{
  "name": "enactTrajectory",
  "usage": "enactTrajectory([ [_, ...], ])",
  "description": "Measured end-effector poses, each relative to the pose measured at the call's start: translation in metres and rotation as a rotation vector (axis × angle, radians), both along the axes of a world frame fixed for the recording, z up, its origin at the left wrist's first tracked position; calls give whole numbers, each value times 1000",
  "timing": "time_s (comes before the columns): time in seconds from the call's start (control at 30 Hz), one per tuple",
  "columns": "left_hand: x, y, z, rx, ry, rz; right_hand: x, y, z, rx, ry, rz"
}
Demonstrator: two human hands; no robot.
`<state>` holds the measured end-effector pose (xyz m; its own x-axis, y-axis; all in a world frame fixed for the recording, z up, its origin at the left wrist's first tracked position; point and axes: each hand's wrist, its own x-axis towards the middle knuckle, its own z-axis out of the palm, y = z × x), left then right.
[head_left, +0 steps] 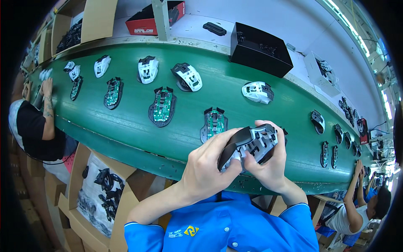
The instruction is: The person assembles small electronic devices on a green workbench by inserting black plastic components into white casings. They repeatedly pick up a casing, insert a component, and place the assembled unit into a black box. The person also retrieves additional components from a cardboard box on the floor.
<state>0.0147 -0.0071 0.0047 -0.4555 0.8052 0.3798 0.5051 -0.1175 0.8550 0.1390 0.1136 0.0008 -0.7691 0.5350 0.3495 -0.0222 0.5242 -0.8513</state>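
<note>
A wide strip of long green work surface point(126, 133) lines its near edge; below, an open brown cardboard box point(75, 180) holds black plastic parts point(110, 191). Left hand point(208, 166) and right hand point(272, 166), fingers curled, grip a black-and-white plastic mouse shell point(257, 147) above the surface. Beyond, a black rectangular box point(260, 59) contains small dark parts point(266, 48).

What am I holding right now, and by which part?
A black-and-white mouse shell: the left hand grips its left side, the right hand its right side.
</note>
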Motion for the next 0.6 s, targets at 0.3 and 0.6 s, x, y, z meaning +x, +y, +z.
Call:
enactTrajectory([
  [0.3, 1, 3, -6, 143, 29, -14, -3, -6, 3, 132, 7, -57],
  [0.6, 3, 1, -11, 119, -8, 0, -8, -9, -2, 79, 5, -91],
])
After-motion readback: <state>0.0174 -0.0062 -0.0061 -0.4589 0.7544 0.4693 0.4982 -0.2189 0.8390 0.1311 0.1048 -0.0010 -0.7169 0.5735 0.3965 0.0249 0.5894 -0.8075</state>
